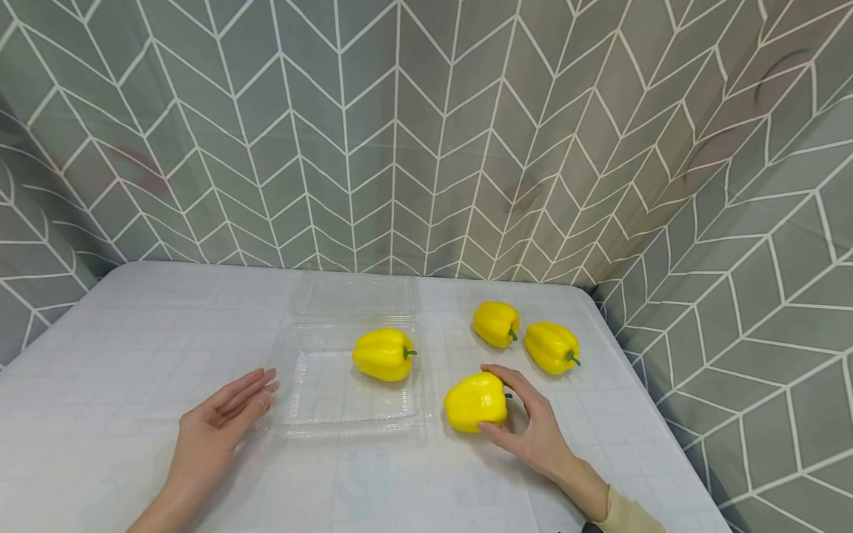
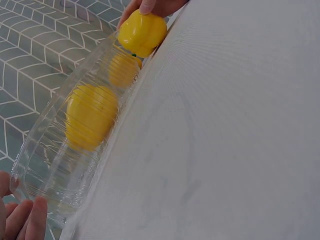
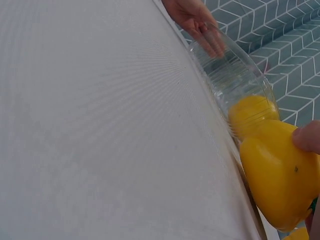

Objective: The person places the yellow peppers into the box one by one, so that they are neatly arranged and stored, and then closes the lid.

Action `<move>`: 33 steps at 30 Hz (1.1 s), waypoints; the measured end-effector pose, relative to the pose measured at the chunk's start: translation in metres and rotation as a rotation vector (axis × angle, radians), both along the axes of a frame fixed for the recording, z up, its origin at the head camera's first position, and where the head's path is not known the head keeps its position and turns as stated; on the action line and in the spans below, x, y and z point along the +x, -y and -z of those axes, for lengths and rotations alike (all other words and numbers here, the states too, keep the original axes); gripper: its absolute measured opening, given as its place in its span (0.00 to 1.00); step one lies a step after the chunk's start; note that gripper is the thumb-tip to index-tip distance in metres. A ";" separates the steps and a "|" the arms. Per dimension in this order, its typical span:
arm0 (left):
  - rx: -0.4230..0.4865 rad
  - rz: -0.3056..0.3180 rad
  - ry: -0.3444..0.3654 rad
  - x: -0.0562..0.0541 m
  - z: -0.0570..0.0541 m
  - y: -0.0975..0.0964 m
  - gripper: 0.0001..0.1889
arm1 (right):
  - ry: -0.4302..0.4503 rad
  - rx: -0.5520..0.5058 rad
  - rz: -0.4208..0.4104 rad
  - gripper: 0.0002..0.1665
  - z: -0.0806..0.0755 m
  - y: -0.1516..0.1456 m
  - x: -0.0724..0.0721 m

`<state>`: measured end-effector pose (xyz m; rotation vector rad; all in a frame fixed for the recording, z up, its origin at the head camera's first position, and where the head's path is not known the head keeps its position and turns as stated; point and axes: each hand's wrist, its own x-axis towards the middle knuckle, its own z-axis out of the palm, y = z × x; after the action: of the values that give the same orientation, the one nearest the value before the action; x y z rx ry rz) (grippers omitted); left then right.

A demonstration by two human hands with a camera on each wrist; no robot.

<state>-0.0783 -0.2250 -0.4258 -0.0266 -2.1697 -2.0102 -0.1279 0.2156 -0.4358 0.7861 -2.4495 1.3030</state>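
My right hand [image 1: 533, 422] grips a yellow bell pepper [image 1: 474, 403] between thumb and fingers, its green stem toward the palm, just right of the clear plastic container [image 1: 333, 426]. Inside that container, on its right side, lies another yellow bell pepper [image 1: 383, 355], stem pointing right. The hinged lid [image 1: 353, 296] is folded back, away from me. At the container's left edge my left hand [image 1: 216, 429] has its fingers extended, fingertips right at the rim. In the right wrist view the held pepper [image 3: 277, 172] overlaps the container's near end.
Two more yellow bell peppers, one [image 1: 496, 323] beside the other [image 1: 552, 347], lie at the back right of the table. A white cloth [image 1: 133, 355] covers the table. Behind and to the right hangs a grey curtain [image 1: 426, 133] with white chevron lines.
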 end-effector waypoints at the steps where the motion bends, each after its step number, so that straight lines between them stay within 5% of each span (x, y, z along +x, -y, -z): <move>1: -0.001 0.000 0.002 0.000 0.000 0.000 0.30 | 0.003 -0.005 0.003 0.45 0.000 0.000 0.000; 12: 0.004 0.000 0.004 0.000 -0.001 0.000 0.30 | -0.048 -0.075 0.029 0.46 0.001 0.001 -0.003; 33: -0.015 -0.019 0.000 0.000 0.000 -0.001 0.29 | -0.014 -0.139 0.099 0.45 -0.011 0.007 -0.003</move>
<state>-0.0785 -0.2241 -0.4258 -0.0082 -2.1760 -1.9839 -0.1309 0.2088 -0.4249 0.6289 -2.3253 1.4080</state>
